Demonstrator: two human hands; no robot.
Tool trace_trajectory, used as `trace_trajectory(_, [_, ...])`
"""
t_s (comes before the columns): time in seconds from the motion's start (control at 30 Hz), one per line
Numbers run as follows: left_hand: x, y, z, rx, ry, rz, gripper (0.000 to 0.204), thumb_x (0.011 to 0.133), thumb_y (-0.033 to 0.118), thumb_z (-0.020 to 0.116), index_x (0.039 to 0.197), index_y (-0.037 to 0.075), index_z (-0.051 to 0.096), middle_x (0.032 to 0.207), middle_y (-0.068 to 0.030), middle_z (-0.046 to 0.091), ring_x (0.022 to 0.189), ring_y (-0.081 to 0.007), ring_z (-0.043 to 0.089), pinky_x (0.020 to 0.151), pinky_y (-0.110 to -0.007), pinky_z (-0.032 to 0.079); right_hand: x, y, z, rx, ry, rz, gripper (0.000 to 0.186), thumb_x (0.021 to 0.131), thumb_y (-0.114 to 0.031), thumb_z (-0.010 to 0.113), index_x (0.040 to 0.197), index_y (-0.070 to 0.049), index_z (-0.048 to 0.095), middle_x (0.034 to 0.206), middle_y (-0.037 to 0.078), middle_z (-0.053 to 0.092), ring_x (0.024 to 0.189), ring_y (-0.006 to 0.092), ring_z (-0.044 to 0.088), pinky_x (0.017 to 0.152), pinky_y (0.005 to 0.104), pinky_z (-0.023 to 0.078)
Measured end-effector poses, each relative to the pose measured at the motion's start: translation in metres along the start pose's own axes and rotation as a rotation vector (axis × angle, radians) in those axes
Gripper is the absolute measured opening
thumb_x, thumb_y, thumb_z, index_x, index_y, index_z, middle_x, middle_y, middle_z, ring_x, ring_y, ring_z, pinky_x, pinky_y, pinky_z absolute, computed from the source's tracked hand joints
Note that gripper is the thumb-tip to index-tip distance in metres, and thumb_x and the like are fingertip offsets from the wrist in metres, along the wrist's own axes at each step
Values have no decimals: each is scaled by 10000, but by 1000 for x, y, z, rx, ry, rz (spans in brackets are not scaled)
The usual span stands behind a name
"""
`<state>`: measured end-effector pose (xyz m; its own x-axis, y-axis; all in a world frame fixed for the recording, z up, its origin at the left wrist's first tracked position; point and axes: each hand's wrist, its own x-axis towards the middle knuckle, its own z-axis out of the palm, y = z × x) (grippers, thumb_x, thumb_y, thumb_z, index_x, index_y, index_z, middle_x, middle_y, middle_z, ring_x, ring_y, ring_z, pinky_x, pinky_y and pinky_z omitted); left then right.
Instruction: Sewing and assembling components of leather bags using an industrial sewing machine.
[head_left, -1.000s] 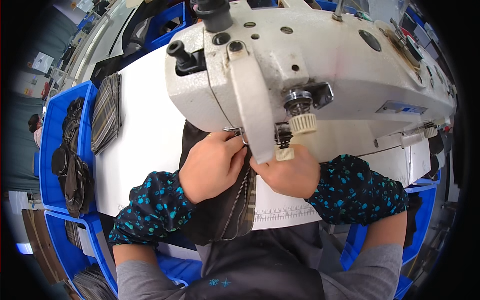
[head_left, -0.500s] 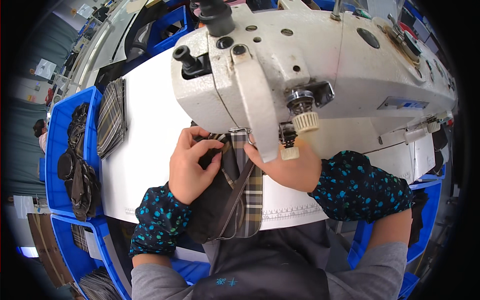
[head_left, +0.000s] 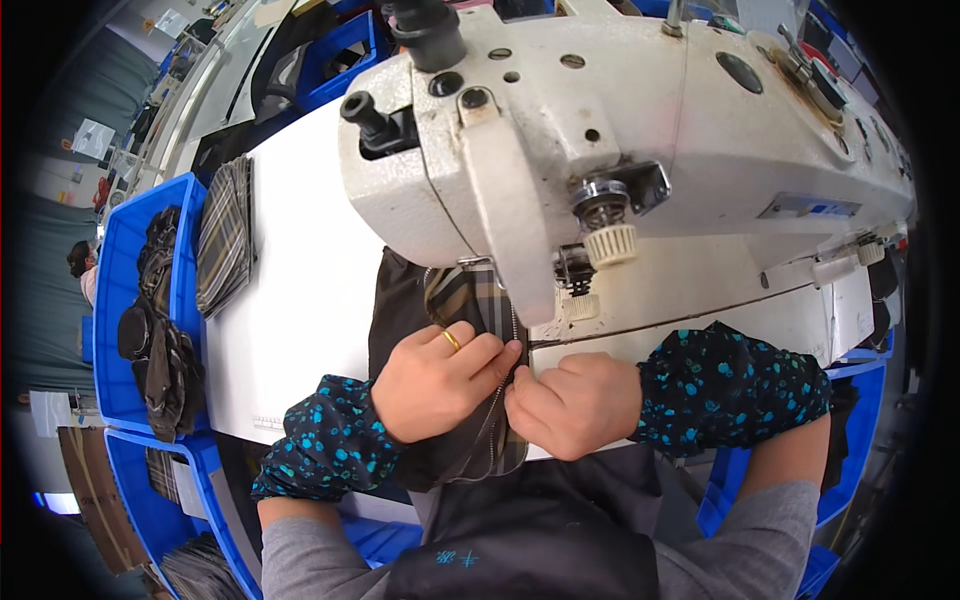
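A dark brown and plaid fabric piece (head_left: 395, 305) lies on the white sewing table, its far end under the head of the white sewing machine (head_left: 640, 110). A zipper (head_left: 491, 418) runs lengthwise along its right part. My left hand (head_left: 432, 382), wearing a gold ring, rests over the fabric with its fingers bent together, pinching at the zipper. Close beside it, my right hand (head_left: 575, 405) is closed on the right edge of the same piece. Both thumbs and fingertips nearly meet at the zipper. The machine's front lever hides the needle area.
Plaid fabric pieces (head_left: 226, 235) lie stacked at the table's left edge. Beyond them a blue bin (head_left: 108, 310) holds dark pouches. Another blue bin (head_left: 125, 490) stands nearer, and one more (head_left: 850, 440) is at the right. A person (head_left: 85, 265) is visible far left.
Both hands have come back from beside the machine's needle area toward me. The left moved right and nearer onto the zipper; the right now grips the fabric edge. The piece's far part is uncovered.
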<state>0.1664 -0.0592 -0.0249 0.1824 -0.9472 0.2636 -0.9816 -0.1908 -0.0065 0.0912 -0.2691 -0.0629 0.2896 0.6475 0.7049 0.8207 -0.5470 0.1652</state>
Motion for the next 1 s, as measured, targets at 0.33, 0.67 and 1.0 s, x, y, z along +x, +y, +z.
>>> trace_trajectory(0.33, [-3, 7, -6, -64, -86, 12, 395, 725, 169, 664, 1099, 69, 743, 1202, -42, 685, 1040, -224, 661, 859, -364, 567, -2, -31, -17, 3, -262, -38, 233, 779, -250, 617, 758, -32, 700, 820, 127, 672, 553, 142, 523, 486, 253, 376])
trace_trajectory(0.67, [2, 19, -12, -137, -103, -81, 408, 772, 236, 707, 1129, 39, 708, 1211, -62, 672, 1082, -244, 638, 932, -416, 541, -5, -35, -13, 52, -244, -109, 312, 700, -214, 604, 761, 79, 691, 755, 245, 668, 530, 181, 581, 454, 270, 429])
trace_trajectory(1.0, [11, 0, -7, -125, -90, -132, 403, 780, 224, 713, 1149, 62, 711, 1206, -44, 669, 1098, -236, 621, 986, -475, 505, -5, -15, -9, -13, -286, -66, 255, 738, -188, 631, 784, 54, 696, 850, 272, 682, 524, 171, 574, 443, 266, 407])
